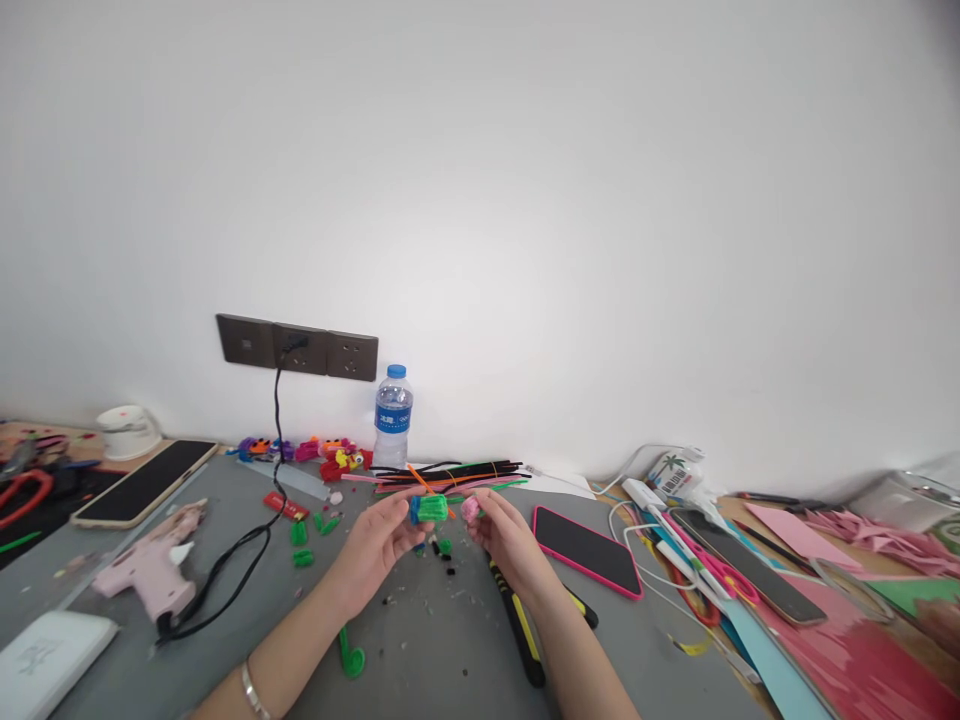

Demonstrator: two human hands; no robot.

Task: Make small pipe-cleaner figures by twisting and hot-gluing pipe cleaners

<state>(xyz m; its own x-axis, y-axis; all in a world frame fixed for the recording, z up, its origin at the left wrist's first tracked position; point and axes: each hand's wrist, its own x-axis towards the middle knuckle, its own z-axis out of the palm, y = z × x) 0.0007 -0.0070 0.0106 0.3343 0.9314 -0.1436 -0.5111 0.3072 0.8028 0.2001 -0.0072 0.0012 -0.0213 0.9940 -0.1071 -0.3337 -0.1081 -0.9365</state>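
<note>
Near the middle of the view, my left hand (377, 548) pinches a fuzzy green and blue piece (430, 509) between thumb and fingers. Just to its right, my right hand (504, 533) holds a small pink fuzzy piece (470, 510) at its fingertips. A narrow gap separates the two pieces. Below the hands, small black and green bits lie on the grey mat (420, 640). Pliers with black and yellow handles (523, 628) lie partly under my right forearm. A curled green stem (351, 657) rests beside my left forearm.
A pink glue gun (150, 570) with a black cord lies left. Behind stand a water bottle (394, 420) and a bundle of fuzzy stems (450, 475). A pink-edged phone (587, 551), cables and coloured paper (855, 640) lie right. Part of another person's hand (941, 625) shows far right.
</note>
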